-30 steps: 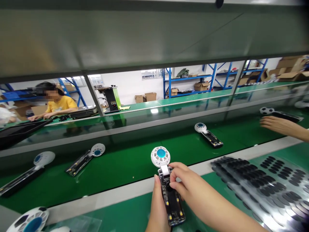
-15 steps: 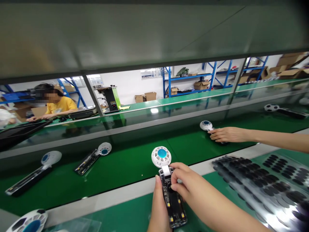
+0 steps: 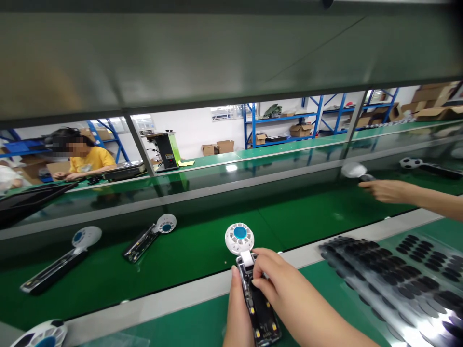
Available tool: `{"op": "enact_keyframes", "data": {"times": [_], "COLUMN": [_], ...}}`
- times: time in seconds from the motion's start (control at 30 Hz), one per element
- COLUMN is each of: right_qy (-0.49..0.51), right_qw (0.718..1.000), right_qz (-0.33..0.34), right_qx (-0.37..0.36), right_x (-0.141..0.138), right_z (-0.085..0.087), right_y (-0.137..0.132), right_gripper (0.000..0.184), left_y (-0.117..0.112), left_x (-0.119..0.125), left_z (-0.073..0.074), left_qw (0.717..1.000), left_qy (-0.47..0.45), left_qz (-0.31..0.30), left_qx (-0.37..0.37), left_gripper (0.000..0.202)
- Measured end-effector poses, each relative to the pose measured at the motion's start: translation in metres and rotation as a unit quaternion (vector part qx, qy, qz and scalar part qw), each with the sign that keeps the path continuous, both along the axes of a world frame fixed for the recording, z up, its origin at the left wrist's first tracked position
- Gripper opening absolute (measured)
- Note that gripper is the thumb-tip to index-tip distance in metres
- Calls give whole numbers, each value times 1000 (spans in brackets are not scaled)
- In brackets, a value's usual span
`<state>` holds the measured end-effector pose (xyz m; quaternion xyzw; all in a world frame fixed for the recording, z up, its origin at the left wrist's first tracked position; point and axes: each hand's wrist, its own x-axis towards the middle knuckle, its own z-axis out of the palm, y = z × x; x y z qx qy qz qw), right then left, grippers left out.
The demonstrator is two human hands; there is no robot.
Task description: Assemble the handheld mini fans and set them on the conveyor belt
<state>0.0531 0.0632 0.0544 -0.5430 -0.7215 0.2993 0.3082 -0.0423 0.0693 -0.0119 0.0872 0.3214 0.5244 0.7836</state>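
Observation:
My left hand [image 3: 237, 313] grips the black open handle of a small hand-held fan [image 3: 249, 284] at the bottom centre. Its round white head with a blue hub [image 3: 239, 238] points away from me, over the green belt. The fingers of my right hand [image 3: 269, 279] are pinched together and press on the upper part of the handle, just below the white neck. What lies under those fingertips is hidden. Yellow parts show inside the handle near its lower end.
Two more open fans [image 3: 150, 237] [image 3: 60, 265] lie on the green conveyor belt [image 3: 202, 246] to the left. Another fan head [image 3: 39, 335] shows at the bottom left. Sheets of black oval pads [image 3: 394, 279] lie at right. A co-worker's hand [image 3: 388, 191] holds a fan at right.
The fans on the belt have drifted to the right. The co-worker's hand has picked a fan off the belt and lifted it to the right. My hands have barely moved.

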Motion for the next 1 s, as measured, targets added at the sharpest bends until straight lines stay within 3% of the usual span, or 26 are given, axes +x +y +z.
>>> {"op": "enact_keyframes", "data": {"times": [0.13, 0.2, 0.3, 0.4, 0.57, 0.67, 0.73, 0.83, 0.9, 0.97, 1.0], "right_qy": [65, 146, 255, 298, 325, 322, 305, 269, 247, 218, 201], "right_qw": [997, 982, 940, 927, 930, 935, 946, 956, 958, 961, 963], "right_qz": [-27, -32, 42, 73, 13, -10, -37, -99, -139, -171, -179], "right_qx": [-38, -117, -221, -214, -171, -146, -107, -59, -43, -25, -18], "right_x": [0, 3, 7, 6, -4, -4, 1, 14, 25, 34, 37], "right_z": [-6, -10, -17, -26, -41, -44, -42, -32, -20, -6, 0], "right_y": [1, 3, 6, 7, 5, 11, 27, 76, 116, 147, 156], "right_gripper": [18, 35, 48, 40, 42, 38, 36, 35, 34, 34, 35], "left_y": [-1, -1, 0, 2, 3, -3, -8, -8, 5, 29, 45], "left_x": [0, 0, 0, -2, 2, 12, 20, 19, 3, -25, -43], "left_z": [2, 1, -3, -7, -6, -3, 0, 11, 25, 41, 48], "left_qw": [1000, 1000, 1000, 1000, 996, 970, 917, 793, 677, 562, 550], "left_qy": [-15, -9, 1, 10, 73, 199, 342, 539, 664, 775, 790], "left_qz": [-8, -9, -13, -2, 57, 129, 179, 196, 171, 150, 153], "left_qx": [5, 12, 2, -13, 7, 56, 105, 208, 269, 247, 225], "left_gripper": [51, 53, 55, 56, 55, 50, 50, 42, 36, 35, 37]}}
